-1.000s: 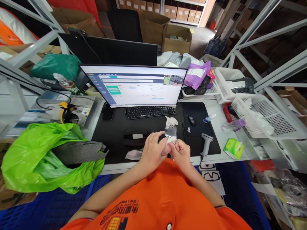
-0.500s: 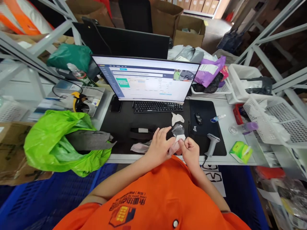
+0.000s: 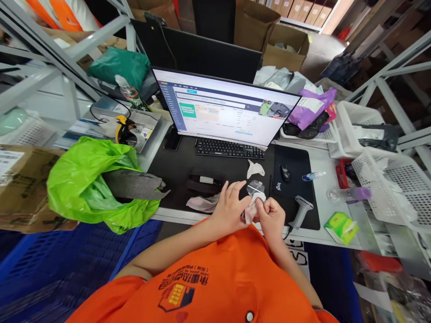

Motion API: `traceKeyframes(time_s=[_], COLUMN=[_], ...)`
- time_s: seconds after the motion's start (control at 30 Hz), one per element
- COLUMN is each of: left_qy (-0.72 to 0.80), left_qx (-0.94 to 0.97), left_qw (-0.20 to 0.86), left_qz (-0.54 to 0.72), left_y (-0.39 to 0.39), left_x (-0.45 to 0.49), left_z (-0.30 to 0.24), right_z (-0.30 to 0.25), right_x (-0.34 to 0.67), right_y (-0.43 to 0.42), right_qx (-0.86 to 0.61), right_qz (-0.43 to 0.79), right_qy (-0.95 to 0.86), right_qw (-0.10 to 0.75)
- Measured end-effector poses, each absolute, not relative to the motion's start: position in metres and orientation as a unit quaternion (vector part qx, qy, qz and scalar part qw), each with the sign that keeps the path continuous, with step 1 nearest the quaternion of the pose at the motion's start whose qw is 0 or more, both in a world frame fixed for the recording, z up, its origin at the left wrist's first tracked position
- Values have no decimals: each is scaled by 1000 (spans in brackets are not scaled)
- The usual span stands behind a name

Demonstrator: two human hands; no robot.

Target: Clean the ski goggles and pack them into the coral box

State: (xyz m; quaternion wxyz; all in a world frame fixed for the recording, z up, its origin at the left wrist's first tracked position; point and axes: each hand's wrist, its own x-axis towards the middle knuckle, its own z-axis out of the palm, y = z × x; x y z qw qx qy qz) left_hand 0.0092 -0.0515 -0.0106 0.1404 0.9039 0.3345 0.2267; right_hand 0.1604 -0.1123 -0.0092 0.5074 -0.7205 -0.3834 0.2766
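Note:
A small pale pinkish-white cloth piece (image 3: 250, 212) is between my hands at the desk's front edge; its exact kind is unclear. My right hand (image 3: 272, 218) pinches its upper right part between thumb and curled fingers. On its left side, my left hand (image 3: 230, 207) has the thumb against the cloth, index and middle fingers raised and apart; its lower fingers are partly hidden. Just beyond lies a shiny grey-black packet (image 3: 256, 187). Another pale cloth piece (image 3: 255, 168) rests above that, and a longer pale cloth (image 3: 203, 203) lies left of my left hand.
A monitor (image 3: 218, 112) and keyboard (image 3: 229, 148) stand ahead. To the right are a mouse (image 3: 285, 172), a barcode scanner (image 3: 301, 212), a green tissue pack (image 3: 341, 228) and white baskets (image 3: 397, 188). A bright green bag (image 3: 87, 184) with grey material sits left.
The view has shifted, so the desk appears farther right. My right hand still pinches the cloth, which now looks more bunched at its top. The left thumb stays beside it.

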Motion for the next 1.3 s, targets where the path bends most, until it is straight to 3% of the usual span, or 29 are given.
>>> traceKeyframes(time_s=[0.33, 0.6, 0.87, 1.07, 1.3], left_qy=[352, 312, 292, 268, 263], left_qx=[881, 908, 918, 926, 924], left_qw=[141, 127, 128, 146, 126], left_qz=[281, 249, 235, 221, 249], left_y=[-55, -49, -46, -44, -40], left_x=[10, 12, 17, 14, 16], left_z=[-18, -15, -15, -17, -19], right_z=[3, -6, 1, 6, -2], right_x=[155, 162, 172, 175, 174], right_y=[-111, -117, -113, -109, -101], right_qx=[-673, -680, -680, -698, -616], right_qz=[280, 253, 349, 256, 375], right_qy=[-532, -455, -318, -343, -222], right_qw=[430, 516, 561, 574, 656])
